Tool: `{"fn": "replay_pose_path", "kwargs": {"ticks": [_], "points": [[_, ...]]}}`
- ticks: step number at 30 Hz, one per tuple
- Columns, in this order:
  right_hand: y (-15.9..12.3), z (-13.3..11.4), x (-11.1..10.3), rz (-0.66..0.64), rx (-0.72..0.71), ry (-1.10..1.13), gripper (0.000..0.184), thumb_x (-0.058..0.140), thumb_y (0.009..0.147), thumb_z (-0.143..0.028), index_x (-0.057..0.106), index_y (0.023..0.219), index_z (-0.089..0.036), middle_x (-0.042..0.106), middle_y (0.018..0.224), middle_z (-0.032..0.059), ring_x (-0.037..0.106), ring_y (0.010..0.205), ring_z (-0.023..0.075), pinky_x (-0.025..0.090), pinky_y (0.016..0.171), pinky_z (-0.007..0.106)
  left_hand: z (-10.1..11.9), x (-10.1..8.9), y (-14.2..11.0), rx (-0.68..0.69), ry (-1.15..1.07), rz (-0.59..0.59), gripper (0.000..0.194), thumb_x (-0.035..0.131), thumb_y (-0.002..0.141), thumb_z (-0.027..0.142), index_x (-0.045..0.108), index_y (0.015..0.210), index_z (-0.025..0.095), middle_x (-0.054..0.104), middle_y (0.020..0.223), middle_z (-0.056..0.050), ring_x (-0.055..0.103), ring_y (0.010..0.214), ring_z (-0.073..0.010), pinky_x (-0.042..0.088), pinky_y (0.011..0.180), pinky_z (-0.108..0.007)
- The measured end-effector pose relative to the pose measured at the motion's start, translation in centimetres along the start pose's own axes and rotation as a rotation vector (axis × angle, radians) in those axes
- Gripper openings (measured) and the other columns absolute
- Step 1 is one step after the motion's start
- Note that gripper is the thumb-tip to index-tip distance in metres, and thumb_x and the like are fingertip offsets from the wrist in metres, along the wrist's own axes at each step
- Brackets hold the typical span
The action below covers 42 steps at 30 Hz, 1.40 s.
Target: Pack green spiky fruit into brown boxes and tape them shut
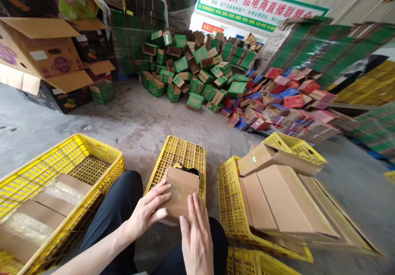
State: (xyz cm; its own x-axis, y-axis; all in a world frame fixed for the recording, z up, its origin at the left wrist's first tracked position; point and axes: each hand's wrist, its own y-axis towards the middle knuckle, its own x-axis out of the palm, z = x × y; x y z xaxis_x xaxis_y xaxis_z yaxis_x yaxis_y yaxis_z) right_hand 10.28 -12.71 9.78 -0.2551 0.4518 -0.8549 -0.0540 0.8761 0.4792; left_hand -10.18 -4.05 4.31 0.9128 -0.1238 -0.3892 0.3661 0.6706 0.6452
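Note:
A small brown cardboard box (179, 199) sits before me on an upturned yellow plastic crate (182, 148), with clear tape across its surface. My left hand (148, 209) touches the box's left side, fingers stretched out and thumb apart. On the right, my right hand (197, 229) lies flat against the box with its fingers straight and close together. Just behind the box a yellow and black tool (189, 169) shows partly; the box hides the rest, so I cannot tell its kind.
Left of my knee, a yellow basket (106, 149) holds taped boxes (58, 194). Another yellow basket (230, 196) at right carries flattened cardboard (286, 196). Green cartons (194, 101) and red and blue cartons (293, 101) are heaped on the concrete floor, near large open cartons (46, 57).

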Motion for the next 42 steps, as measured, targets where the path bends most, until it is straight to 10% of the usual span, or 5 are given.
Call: {"fn": "replay_pose_path", "kwargs": {"ticks": [13,27,35,42], "points": [[4.4,-1.0,-0.6,-0.016,0.022,-0.028,0.057,0.046,0.106,-0.059,0.059,0.15,-0.024,0.065,0.137,0.0157,0.064,0.118,0.035,0.056,0.098,0.052,0.7,0.0,1.1,0.05,-0.015,0.04,0.034,0.056,0.108,0.03,0.064,0.139,0.019,0.069,0.138,-0.015,0.055,0.144,-0.0303,0.052,0.116,-0.05],[3.0,-0.4,0.0,-0.046,0.031,0.074,0.056,0.047,0.107,-0.055,0.05,0.157,-0.029,0.058,0.151,0.0129,0.059,0.132,0.0359,0.055,0.106,0.055,0.8,-0.3,1.2,0.049,-0.021,0.026,0.032,0.053,0.11,0.034,0.064,0.136,0.02,0.07,0.135,-0.014,0.057,0.141,-0.0281,0.051,0.117,-0.048],[1.7,1.3,1.1,-0.075,0.149,0.221,0.072,0.046,0.109,-0.05,0.015,0.171,-0.031,0.017,0.178,0.009,0.04,0.155,0.0338,0.053,0.115,0.046,2.3,-0.9,4.1,0.056,0.219,-0.167,0.055,0.053,0.106,0.054,0.058,0.149,0.02,0.062,0.15,-0.015,0.053,0.144,-0.0327,0.047,0.12,-0.053],[0.5,1.1,2.3,-0.058,0.322,0.432,0.074,0.047,0.108,-0.052,0.018,0.171,-0.026,0.026,0.175,0.0092,0.036,0.157,0.0304,0.048,0.12,0.044,2.3,-1.7,5.3,0.06,0.27,-0.249,0.067,0.05,0.103,0.065,0.054,0.154,0.022,0.06,0.152,-0.014,0.054,0.142,-0.0321,0.049,0.116,-0.051]]}}
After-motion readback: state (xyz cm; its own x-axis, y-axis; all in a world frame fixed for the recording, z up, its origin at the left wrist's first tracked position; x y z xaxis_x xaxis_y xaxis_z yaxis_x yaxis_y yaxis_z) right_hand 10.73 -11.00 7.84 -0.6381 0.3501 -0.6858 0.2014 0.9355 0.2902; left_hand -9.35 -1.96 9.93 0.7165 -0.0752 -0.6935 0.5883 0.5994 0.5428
